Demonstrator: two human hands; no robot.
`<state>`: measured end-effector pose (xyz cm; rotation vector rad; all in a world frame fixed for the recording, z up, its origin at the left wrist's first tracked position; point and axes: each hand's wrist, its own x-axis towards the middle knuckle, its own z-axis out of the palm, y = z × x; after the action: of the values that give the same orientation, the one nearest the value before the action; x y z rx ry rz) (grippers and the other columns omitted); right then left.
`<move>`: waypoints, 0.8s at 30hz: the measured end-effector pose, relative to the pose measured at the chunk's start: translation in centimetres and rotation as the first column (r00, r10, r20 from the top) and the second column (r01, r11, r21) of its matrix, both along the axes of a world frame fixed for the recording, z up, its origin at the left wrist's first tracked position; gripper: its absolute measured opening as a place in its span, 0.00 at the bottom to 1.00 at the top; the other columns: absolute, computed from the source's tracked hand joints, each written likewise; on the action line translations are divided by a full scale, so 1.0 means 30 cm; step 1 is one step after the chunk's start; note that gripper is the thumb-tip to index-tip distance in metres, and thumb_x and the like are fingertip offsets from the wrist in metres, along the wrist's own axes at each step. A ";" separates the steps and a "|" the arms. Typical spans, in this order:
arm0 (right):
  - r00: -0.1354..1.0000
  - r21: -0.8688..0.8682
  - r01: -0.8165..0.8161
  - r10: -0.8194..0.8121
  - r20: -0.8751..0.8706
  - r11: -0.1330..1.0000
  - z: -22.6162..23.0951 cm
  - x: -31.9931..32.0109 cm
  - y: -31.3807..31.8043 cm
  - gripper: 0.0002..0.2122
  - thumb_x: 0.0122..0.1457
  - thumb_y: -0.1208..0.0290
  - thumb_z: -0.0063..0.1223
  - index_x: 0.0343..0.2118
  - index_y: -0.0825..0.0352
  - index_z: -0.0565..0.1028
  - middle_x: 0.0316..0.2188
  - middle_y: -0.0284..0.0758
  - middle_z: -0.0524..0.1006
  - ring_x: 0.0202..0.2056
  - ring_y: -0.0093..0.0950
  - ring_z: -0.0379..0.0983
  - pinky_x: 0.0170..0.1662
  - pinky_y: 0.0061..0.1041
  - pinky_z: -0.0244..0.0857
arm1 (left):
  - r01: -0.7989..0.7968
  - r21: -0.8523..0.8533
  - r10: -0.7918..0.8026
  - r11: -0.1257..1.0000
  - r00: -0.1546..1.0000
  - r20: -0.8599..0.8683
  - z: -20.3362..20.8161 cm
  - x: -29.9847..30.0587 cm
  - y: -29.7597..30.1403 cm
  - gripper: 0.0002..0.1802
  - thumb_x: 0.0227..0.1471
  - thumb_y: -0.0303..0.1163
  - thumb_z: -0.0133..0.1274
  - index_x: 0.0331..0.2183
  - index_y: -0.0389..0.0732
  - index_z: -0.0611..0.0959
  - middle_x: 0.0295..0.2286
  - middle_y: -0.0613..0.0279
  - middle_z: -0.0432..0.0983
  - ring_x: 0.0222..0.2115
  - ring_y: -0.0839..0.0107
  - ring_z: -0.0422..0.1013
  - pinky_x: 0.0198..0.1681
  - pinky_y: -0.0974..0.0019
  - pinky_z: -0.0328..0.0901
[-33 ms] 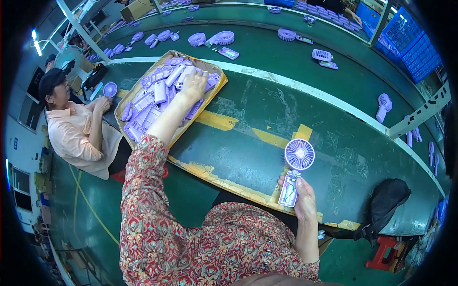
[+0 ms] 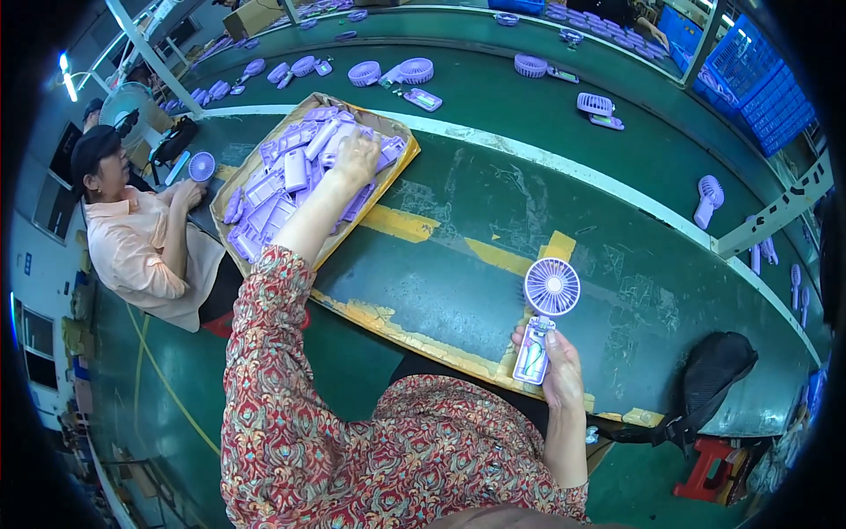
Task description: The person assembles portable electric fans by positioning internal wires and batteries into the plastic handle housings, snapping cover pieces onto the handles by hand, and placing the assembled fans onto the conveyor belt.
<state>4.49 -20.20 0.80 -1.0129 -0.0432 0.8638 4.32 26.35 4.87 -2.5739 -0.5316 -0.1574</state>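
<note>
At the right, my right hand [image 2: 564,370] is closed round the handle of a small purple handheld fan [image 2: 552,286], held upright over the table's near edge. The handle's open housing [image 2: 532,351] faces up and shows wiring inside. My left arm stretches to the far left, where my left hand [image 2: 355,161] is down among loose purple plastic casing pieces [image 2: 280,189] in a shallow cardboard box [image 2: 407,159]. Its fingers bend over the pieces, and what lies under the fingertips is partly hidden.
Beyond a pale rail, a green conveyor [image 2: 493,110] carries several purple fans and parts. A co-worker [image 2: 145,238] sits at the left, holding another fan [image 2: 202,167]. A black bag [image 2: 718,375] lies at the table's right end, above a red stool [image 2: 705,467]. Blue crates [image 2: 775,106] stand far right.
My left hand has shifted very slightly among the casing pieces. The fan in my right hand has moved down a touch. The co-worker's fan has moved a little left.
</note>
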 end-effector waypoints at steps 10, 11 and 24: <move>0.998 0.009 -0.032 0.033 -0.054 0.999 0.012 0.013 -0.002 0.16 0.62 0.67 0.40 0.47 0.75 0.65 0.42 0.45 0.73 0.43 0.34 0.72 0.48 0.31 0.66 | -0.101 -0.390 0.232 0.915 0.924 0.305 0.218 -0.199 -0.054 0.17 0.40 0.34 0.57 0.31 0.31 0.77 0.27 0.44 0.76 0.27 0.54 0.75 0.32 0.56 0.68; 0.998 0.013 -0.038 0.039 -0.042 0.999 0.011 0.015 -0.003 0.17 0.61 0.67 0.40 0.47 0.75 0.65 0.42 0.45 0.73 0.44 0.34 0.71 0.48 0.31 0.66 | -0.010 -0.599 0.287 0.801 0.884 0.369 0.244 -0.213 -0.085 0.15 0.41 0.33 0.56 0.31 0.31 0.76 0.26 0.47 0.76 0.25 0.59 0.74 0.30 0.60 0.68; 0.998 0.079 0.033 -0.028 -0.058 0.996 -0.020 0.002 0.024 0.18 0.62 0.68 0.40 0.50 0.75 0.62 0.45 0.44 0.70 0.47 0.32 0.69 0.52 0.29 0.61 | 0.079 -0.992 0.260 0.100 0.960 0.103 -0.043 -0.273 -0.788 0.19 0.45 0.32 0.57 0.36 0.32 0.70 0.29 0.52 0.74 0.25 0.63 0.72 0.29 0.68 0.68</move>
<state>4.56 -19.48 0.19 -0.9117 -0.0140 0.8563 -3.86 2.72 3.57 -3.9183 -1.2677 -0.0754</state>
